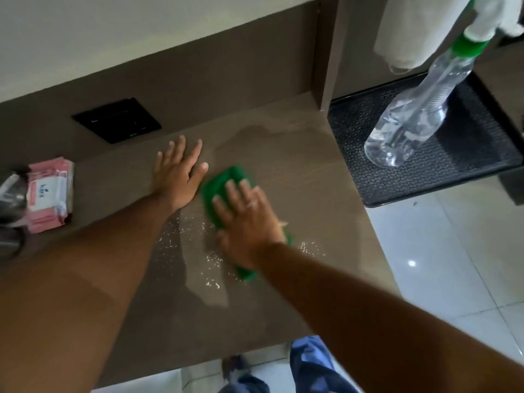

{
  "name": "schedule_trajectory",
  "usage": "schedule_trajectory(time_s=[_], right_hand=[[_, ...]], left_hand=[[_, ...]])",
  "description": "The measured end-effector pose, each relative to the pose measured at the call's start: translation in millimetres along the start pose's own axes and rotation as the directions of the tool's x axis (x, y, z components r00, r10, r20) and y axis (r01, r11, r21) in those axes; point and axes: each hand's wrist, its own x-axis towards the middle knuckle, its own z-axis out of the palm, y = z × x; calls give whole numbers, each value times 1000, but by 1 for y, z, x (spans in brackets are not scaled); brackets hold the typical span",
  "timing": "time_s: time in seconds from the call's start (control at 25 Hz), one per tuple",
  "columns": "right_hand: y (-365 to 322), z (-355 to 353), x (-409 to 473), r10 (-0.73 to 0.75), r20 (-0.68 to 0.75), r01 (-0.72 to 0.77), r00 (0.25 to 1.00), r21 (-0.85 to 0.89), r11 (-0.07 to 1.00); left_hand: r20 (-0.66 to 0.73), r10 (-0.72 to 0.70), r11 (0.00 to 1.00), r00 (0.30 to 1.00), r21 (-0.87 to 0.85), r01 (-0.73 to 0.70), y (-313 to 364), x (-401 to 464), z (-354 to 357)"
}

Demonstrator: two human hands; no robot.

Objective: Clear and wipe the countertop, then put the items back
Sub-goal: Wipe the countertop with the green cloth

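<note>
Right hand [249, 219] lay flat, fingers straight, pressing a green cloth [226, 185] onto the brown table [312, 194] at frame centre. Left hand [181, 174] was open, palm down on the table just left of the cloth, fingers spread. Wet streaks and white droplets [209, 256] showed below and around the cloth. A pink wipes pack [48, 194] sat at the left edge of the table, well apart from the hands. A black socket plate [116, 120] was set in the back panel, upper left. A clear spray bottle [411, 120] with green collar appeared upper right over a black mat [467, 171]. Blurred white towel [411, 29] at top right.
</note>
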Motion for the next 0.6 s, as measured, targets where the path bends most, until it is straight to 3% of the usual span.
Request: schedule_trajectory(time_s=[0.08, 0.12, 0.16, 0.24, 0.32, 0.4, 0.48, 0.52, 0.6], right_hand=[[-54, 18, -35, -176, 90, 174, 980, 25, 984], [-55, 23, -49, -180, 84, 177, 980, 36, 983], [-41, 24, -57, -121, 29, 120, 992, 43, 992], [11, 20, -70, 199, -89, -199, 976, 4, 980], [77, 7, -93, 453, -65, -455, 889, -13, 891], [100, -1, -115, 568, -19, -565, 823, 72, 822], [60, 5, -112, 635, -52, -631, 771, 75, 772], [25, 12, -104, 622, -81, -619, 779, 64, 783], [-60, 27, -81, 471, -117, -466, 874, 68, 882]], left_hand=[[-8, 21, 1000, 1000, -7, -21, -4, -2, 1], [-8, 27, 1000, 1000, -9, -27, -7, -2, 1], [-16, 29, 999, 999, -13, -29, -9, -2, 1], [-40, 40, 999, 998, -15, -41, -8, -2, 2], [-46, 53, 998, 998, -20, -54, -5, -2, 2], [-49, 54, 998, 997, -24, -55, -5, -1, 2], [-76, 51, 998, 996, -35, -54, -6, -1, 4], [-89, 52, 998, 995, -36, -56, -6, 0, 5], [-83, 63, 997, 995, -37, -66, -5, 2, 6]])
